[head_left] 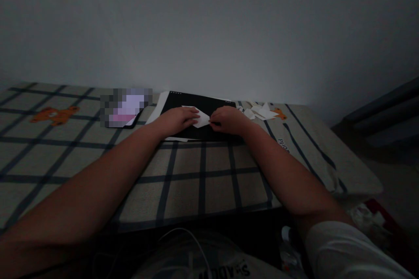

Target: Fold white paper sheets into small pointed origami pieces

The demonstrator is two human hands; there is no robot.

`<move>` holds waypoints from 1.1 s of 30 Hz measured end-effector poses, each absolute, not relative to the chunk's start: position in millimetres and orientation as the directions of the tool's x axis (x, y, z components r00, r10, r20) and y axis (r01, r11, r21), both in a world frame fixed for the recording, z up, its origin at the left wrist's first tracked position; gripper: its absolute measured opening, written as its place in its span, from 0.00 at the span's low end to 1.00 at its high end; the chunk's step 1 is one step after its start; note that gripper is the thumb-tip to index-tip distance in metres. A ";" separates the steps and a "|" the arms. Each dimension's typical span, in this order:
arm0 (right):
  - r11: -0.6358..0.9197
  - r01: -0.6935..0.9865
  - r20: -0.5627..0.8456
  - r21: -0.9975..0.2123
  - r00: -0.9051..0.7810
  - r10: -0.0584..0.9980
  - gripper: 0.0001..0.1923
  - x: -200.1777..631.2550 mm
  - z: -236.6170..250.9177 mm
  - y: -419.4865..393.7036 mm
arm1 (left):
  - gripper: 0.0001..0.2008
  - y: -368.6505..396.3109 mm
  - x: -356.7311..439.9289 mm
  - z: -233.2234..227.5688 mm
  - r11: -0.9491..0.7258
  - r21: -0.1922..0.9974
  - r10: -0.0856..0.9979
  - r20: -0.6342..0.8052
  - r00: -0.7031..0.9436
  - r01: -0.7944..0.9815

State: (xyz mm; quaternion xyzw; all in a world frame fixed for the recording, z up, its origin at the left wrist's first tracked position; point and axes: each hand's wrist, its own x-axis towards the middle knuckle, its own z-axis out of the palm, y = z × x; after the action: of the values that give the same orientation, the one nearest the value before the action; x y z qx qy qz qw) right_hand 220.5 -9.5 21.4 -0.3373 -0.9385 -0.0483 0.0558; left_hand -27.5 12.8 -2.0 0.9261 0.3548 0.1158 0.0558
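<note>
A small folded white paper point(200, 118) lies on a black board point(196, 103) set on a checked cloth. My left hand point(178, 120) presses on the paper's left part with its fingers flat. My right hand point(229, 120) pinches the paper's right tip with fingers curled. Both arms stretch forward across the cloth.
A lit phone point(126, 107) lies left of the board. Several folded white paper pieces point(260, 111) sit to the board's right. The checked cloth point(196, 174) covers a surface that ends at a plain wall. Its right edge point(343, 161) drops to the floor. A white cable point(196, 244) lies at my lap.
</note>
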 end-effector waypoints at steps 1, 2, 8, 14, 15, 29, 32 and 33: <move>0.764 0.642 0.133 0.060 -0.764 0.632 0.12 220.3 21.0 -9.1 | 0.22 13.1 -27.6 -2.3 -0.742 0.188 0.670 0.176 0.721 0.644; 0.762 0.644 0.127 0.069 -0.764 0.633 0.13 220.1 20.7 -8.5 | 0.22 13.5 -27.7 -2.7 -0.741 0.190 0.671 0.178 0.720 0.644; 0.753 0.656 0.163 0.051 -0.749 0.642 0.13 221.4 18.7 -5.8 | 0.21 14.5 -28.0 -4.0 -0.744 0.188 0.669 0.189 0.719 0.642; 0.701 0.713 0.200 0.026 -0.691 0.695 0.12 219.5 9.2 -2.9 | 0.22 13.8 -27.4 -5.2 -0.739 0.183 0.673 0.183 0.716 0.648; 0.700 0.714 0.212 0.018 -0.687 0.695 0.13 219.2 7.6 -2.2 | 0.21 14.6 -27.6 -6.1 -0.744 0.180 0.668 0.192 0.719 0.643; 0.589 0.806 0.290 -0.058 -0.551 0.783 0.12 216.2 10.5 -7.2 | 0.17 15.1 -28.5 -0.1 -0.758 0.071 0.644 0.241 0.726 0.649; 0.498 0.865 0.288 -0.067 -0.461 0.840 0.12 216.0 9.4 -4.9 | 0.17 13.0 -27.3 1.0 -0.752 0.056 0.649 0.236 0.723 0.657; 0.469 0.880 0.281 -0.074 -0.433 0.857 0.12 215.6 8.8 -4.5 | 0.17 12.5 -26.9 1.5 -0.752 0.047 0.648 0.239 0.723 0.658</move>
State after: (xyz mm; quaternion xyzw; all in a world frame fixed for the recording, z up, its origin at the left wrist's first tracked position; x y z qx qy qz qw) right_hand 215.6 -4.5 8.8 -0.5135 -0.8455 -0.0417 0.1406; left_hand -26.9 12.5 1.5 0.9280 0.3518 0.1209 -0.0206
